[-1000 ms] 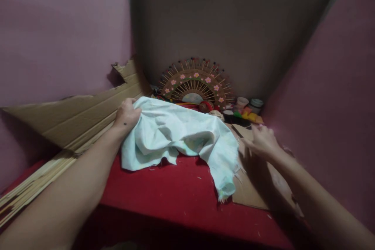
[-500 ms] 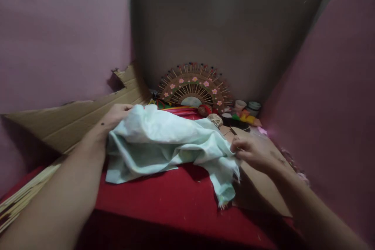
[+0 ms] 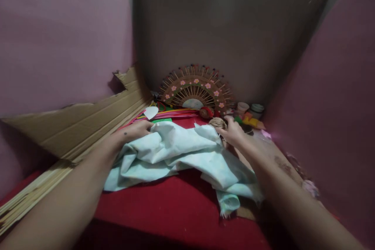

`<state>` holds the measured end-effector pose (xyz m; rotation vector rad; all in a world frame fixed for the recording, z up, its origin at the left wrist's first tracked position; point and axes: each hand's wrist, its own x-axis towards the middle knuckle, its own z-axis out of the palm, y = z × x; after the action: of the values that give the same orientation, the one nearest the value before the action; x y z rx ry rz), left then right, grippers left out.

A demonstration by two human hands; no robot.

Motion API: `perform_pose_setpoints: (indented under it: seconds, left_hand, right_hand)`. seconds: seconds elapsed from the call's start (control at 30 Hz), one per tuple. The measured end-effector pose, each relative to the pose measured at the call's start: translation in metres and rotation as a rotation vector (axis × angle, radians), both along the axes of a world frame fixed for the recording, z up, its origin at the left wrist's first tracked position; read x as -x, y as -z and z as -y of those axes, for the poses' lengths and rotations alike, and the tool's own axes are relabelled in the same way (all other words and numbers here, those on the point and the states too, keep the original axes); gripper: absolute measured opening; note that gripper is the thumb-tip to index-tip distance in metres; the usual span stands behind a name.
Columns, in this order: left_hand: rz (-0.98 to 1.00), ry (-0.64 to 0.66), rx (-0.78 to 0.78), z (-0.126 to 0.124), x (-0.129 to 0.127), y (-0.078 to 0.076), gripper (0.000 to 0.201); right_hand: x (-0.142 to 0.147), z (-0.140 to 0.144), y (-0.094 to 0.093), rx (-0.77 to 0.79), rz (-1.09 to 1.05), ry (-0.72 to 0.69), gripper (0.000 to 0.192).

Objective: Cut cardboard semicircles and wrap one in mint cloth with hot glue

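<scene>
A pale mint-green cloth (image 3: 181, 144) lies crumpled in folds across the red table cover (image 3: 152, 207), its frayed edge toward the right front. My left hand (image 3: 140, 129) is closed on the cloth's far left edge, the fingertips partly hidden by a fold. Over the cloth's far right corner, my right hand (image 3: 233, 131) has thumb and fingers apart, right beside a ball of brown twine (image 3: 217, 122). Whether it touches the twine I cannot tell.
Behind stands a fan-shaped stick ornament (image 3: 197, 86) with pink flowers. Corrugated cardboard (image 3: 88, 125) leans at left above thin wooden sticks (image 3: 32, 191). A white paper shape (image 3: 151, 113), red yarn (image 3: 206, 112), small tubs (image 3: 257, 110) and cardboard at right surround the cloth.
My right hand has let go of the cloth's right edge and moved away from me to the twine. My left hand has shifted right, and the cloth has sunk lower, uncovering the white paper shape.
</scene>
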<state>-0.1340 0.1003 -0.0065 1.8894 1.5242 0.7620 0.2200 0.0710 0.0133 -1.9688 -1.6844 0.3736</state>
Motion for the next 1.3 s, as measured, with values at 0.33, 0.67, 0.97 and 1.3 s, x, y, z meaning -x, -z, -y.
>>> perform_pose_setpoints:
  seconds: [0.33, 0.67, 0.97, 1.3]
  left_hand:
    - [-0.015, 0.117, 0.042, 0.003, -0.002, -0.004, 0.024]
    - [0.628, 0.254, -0.118, 0.043, -0.002, -0.041, 0.015]
    - [0.558, 0.139, 0.038, 0.040, 0.016, -0.045, 0.035]
    - [-0.125, -0.396, -0.838, 0.033, -0.024, -0.094, 0.018]
  right_hand:
    - [0.014, -0.046, 0.005, -0.085, 0.240, 0.130, 0.077]
    - [0.042, -0.025, 0.005, -0.076, 0.280, -0.268, 0.043]
    - [0.040, 0.024, -0.016, 0.092, 0.101, -0.492, 0.009]
    - [-0.013, 0.032, -0.091, -0.829, -0.801, 0.039, 0.016]
